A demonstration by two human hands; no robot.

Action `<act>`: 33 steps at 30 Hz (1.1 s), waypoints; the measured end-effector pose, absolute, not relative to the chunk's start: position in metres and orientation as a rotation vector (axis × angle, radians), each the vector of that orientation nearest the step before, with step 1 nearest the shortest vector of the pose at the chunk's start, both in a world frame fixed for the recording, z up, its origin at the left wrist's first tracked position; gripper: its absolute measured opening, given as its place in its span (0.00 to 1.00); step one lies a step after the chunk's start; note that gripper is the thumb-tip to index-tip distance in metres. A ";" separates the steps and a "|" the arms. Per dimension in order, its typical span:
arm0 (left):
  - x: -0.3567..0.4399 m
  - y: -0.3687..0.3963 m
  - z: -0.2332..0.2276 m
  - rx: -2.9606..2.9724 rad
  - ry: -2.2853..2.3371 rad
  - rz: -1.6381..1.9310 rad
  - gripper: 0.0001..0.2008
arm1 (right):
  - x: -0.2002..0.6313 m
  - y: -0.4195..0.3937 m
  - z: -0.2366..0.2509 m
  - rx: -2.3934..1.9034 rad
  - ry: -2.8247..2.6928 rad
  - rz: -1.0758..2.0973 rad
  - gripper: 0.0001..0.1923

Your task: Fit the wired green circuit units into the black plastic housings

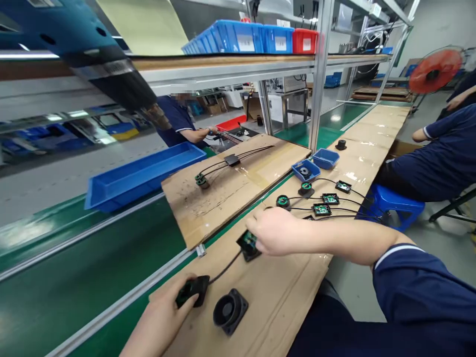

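Observation:
My left hand (163,315) grips a small black housing with a green board (193,290) at the near end of the cardboard-covered bench (282,292). A black cable (225,267) runs from it to a second black module (247,244), which my right hand (275,230) pinches from the right. A black square part with a round socket (229,311) lies loose just right of my left hand.
Further cabled modules (322,204) and two small blue trays (315,164) lie farther along the bench. A cardboard sheet with a cable assembly (230,161) and a long blue tray (141,173) sit on the green conveyor. A seated person's arm (442,144) is at right; another person works beyond.

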State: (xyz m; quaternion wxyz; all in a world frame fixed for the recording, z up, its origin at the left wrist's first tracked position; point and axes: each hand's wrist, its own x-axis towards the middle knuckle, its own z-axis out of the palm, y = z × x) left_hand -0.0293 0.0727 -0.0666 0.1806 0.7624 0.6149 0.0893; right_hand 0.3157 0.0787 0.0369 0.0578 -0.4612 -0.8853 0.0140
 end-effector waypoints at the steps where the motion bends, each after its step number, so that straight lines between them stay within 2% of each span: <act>1: -0.021 0.076 -0.065 2.189 1.685 0.224 0.20 | 0.327 0.065 0.028 -1.478 -2.642 0.115 0.12; 5: 0.016 0.090 -0.066 2.299 1.490 0.013 0.19 | 0.370 0.030 -0.030 -1.648 -2.431 0.491 0.11; 9: 0.044 0.097 -0.074 2.382 1.438 0.001 0.27 | 0.401 0.016 -0.087 -1.610 -2.235 0.751 0.20; 12: 0.053 0.101 -0.083 2.404 1.432 0.053 0.30 | 0.414 0.008 -0.109 -1.525 -2.155 0.824 0.26; 15: 0.056 0.103 -0.093 2.442 1.451 0.083 0.32 | 0.422 -0.003 -0.120 -1.495 -2.086 0.718 0.27; 20: 0.056 0.100 -0.104 2.490 1.454 0.078 0.34 | 0.429 -0.021 -0.130 -1.275 -2.198 0.496 0.14; 24: 0.061 0.098 -0.101 2.470 1.453 0.016 0.34 | 0.433 -0.025 -0.133 -1.211 -2.314 0.432 0.15; 29: 0.070 0.096 -0.098 2.435 1.483 0.011 0.28 | 0.432 -0.021 -0.136 -1.223 -2.424 0.341 0.13; 33: 0.079 0.095 -0.100 2.447 1.501 0.036 0.30 | 0.429 -0.018 -0.142 -1.241 -2.423 0.332 0.11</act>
